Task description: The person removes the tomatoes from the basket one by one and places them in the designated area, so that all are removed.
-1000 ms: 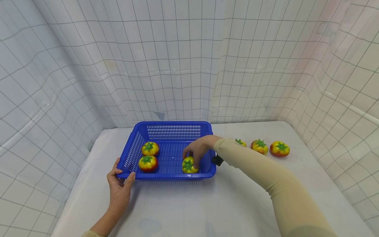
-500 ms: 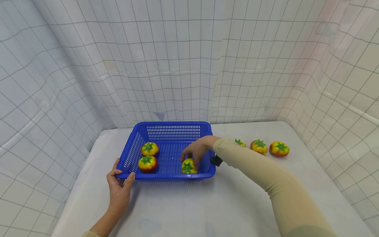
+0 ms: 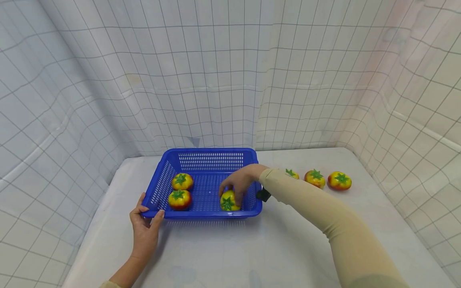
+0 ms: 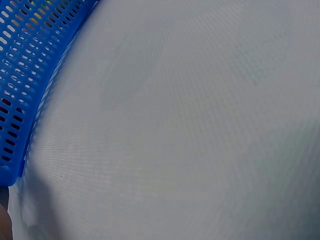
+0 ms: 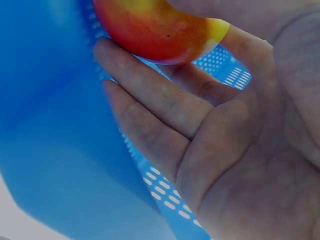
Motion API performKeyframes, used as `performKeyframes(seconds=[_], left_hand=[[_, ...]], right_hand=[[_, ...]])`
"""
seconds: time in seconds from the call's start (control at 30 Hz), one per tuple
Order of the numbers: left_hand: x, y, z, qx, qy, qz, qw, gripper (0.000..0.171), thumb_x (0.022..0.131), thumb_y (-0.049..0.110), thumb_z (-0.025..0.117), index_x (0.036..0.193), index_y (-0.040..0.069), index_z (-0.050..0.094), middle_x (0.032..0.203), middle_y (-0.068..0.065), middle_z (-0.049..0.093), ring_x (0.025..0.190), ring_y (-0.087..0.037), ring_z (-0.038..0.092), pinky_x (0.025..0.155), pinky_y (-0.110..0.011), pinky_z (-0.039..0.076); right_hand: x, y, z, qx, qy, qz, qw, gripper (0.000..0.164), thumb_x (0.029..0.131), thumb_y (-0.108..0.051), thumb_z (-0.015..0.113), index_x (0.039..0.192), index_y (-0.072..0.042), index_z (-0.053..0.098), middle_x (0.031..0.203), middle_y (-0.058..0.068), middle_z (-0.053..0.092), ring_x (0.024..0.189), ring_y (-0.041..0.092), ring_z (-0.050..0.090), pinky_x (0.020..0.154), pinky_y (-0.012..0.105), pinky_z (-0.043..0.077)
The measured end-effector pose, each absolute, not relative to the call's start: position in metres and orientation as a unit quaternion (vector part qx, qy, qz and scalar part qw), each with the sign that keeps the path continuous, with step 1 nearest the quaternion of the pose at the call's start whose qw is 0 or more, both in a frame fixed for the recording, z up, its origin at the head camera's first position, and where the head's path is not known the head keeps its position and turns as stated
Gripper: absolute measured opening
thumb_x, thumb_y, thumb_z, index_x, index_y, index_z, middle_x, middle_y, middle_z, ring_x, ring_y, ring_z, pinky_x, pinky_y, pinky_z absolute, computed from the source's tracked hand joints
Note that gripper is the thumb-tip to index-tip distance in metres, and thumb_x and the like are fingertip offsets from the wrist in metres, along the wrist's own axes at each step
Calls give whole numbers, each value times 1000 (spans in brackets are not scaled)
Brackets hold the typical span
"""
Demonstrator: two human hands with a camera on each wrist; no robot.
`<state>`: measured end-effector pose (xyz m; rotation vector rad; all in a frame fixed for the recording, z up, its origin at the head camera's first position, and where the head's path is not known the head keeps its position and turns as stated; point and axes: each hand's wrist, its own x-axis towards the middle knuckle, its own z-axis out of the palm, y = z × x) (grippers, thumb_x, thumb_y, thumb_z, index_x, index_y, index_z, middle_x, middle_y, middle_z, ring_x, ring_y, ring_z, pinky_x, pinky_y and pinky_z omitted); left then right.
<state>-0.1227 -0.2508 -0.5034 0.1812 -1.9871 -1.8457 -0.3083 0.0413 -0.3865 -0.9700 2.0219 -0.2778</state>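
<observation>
My right hand (image 3: 242,183) reaches down into the blue plastic basket (image 3: 201,214) and holds a yellow-and-red toy tomato (image 3: 227,203) with a green leafy top, close to the near right corner. In the right wrist view, thumb and fingers lie around this tomato (image 5: 160,37), while two more fingers stretch out below it. My left hand (image 3: 145,228) grips the basket's near left corner, its thumb over the front rim and the other fingers along the side. Two similar tomatoes, a rear one (image 3: 182,181) and a front one (image 3: 179,199), sit at the basket's left side.
On the white table (image 3: 223,252), right of the basket, lie three more toy tomatoes: one partly behind my sleeve (image 3: 292,174), a middle one (image 3: 315,178) and an outer one (image 3: 339,181). White checked sheets (image 3: 230,80) enclose the back and sides.
The tomato in my right hand dips slightly and comes back up a little, nearly to where it was. My left hand stays at the basket corner.
</observation>
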Motion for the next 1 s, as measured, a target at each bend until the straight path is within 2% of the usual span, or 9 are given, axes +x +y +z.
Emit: performKeyframes(seconds=[0.23,0.47,0.67,0.87,1.0], left_hand=[[-123,-251,-504,65,-720,-659,209,42,104,8,60,120,18,22,168,10,13,148,-34,24,96,-6,40],[-123,-251,-504,71,-722,-655,209,42,104,8,60,119,18,22,168,11,13,148,-34,24,95,-6,40],[-123,-252,-505,74,-724,-655,204,42,104,9,60,120,18,21,168,11,11,148,-35,23,95,-6,40],[-123,-252,-505,67,-719,-660,207,42,104,7,59,119,18,21,168,10,11,148,-35,24,95,-6,41],[-123,-251,-505,62,-715,-663,210,41,104,6,58,118,17,22,168,9,11,147,-36,24,95,-7,41]], right_hand=[[-312,48,-378,-406,819,-117,390,65,87,-19,80,146,-29,55,140,1,54,120,16,53,99,35,48],[-317,59,-371,-406,820,-165,368,59,86,-23,82,137,-42,58,136,-5,55,123,15,52,98,32,49],[-321,70,-364,-412,808,-222,357,60,87,-20,82,140,-33,58,130,-3,57,121,22,54,94,32,52],[-324,82,-357,-415,807,-250,337,58,88,-23,81,139,-36,57,130,-5,57,120,19,53,93,32,53],[-326,92,-352,-415,801,-276,332,57,89,-24,80,140,-33,57,131,-3,56,123,23,52,95,34,53]])
